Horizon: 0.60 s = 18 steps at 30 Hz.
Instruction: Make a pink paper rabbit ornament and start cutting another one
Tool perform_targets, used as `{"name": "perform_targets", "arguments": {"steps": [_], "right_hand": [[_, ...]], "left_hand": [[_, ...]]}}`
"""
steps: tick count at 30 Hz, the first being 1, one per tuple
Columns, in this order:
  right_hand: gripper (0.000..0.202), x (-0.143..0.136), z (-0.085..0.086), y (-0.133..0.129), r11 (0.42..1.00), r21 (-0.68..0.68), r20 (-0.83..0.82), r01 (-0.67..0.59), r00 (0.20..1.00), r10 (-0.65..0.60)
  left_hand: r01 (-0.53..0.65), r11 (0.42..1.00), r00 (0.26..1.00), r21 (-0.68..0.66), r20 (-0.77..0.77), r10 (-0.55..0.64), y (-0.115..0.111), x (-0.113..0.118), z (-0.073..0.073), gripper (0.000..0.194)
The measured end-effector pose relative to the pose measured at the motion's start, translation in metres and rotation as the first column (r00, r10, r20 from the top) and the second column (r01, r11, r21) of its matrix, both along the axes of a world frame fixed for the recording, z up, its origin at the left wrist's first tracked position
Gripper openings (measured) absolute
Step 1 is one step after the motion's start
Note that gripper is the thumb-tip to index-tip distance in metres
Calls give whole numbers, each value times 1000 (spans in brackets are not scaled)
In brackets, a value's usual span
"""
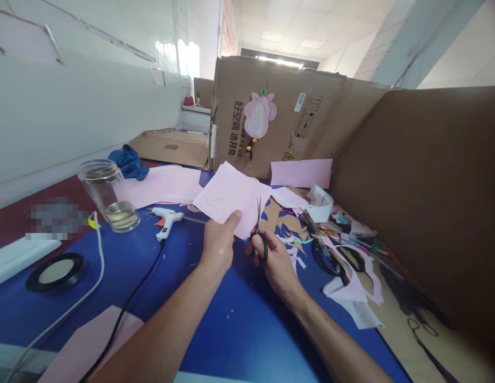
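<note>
One flat paper (225, 194) in left grip (221, 242), metal scissors (265, 251) in right grip (278, 261).

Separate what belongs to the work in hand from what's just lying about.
In use, by the look of it:
flat pink paper sheet, in the left hand
black-handled metal scissors, in the right hand

Apparently lying about:
white-and-orange plastic glue gun
transparent cylindrical jar
crumpled blue bundle

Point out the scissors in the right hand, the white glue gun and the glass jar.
Scissors (258, 222): head view, on the blades.
White glue gun (170, 216): head view, on the body.
Glass jar (107, 192): head view, on the clear side wall.
</note>
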State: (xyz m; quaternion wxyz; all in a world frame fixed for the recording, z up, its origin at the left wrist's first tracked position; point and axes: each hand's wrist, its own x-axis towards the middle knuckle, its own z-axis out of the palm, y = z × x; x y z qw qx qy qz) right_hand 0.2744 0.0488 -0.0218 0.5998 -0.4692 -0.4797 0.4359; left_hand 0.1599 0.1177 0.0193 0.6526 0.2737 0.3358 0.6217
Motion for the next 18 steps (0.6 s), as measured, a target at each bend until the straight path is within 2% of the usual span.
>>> {"name": "perform_targets", "arguments": {"steps": [9,18], "right_hand": [[38,-2,-5,1,999,7,32,40,999,-40],[36,-2,-10,3,999,-7,-9,37,999,-37]], "left_hand": [[22,1000,999,1,-28,-22,3,2,-12,44],[17,1000,996,7,-90,-16,8,2,-20,43]]}}
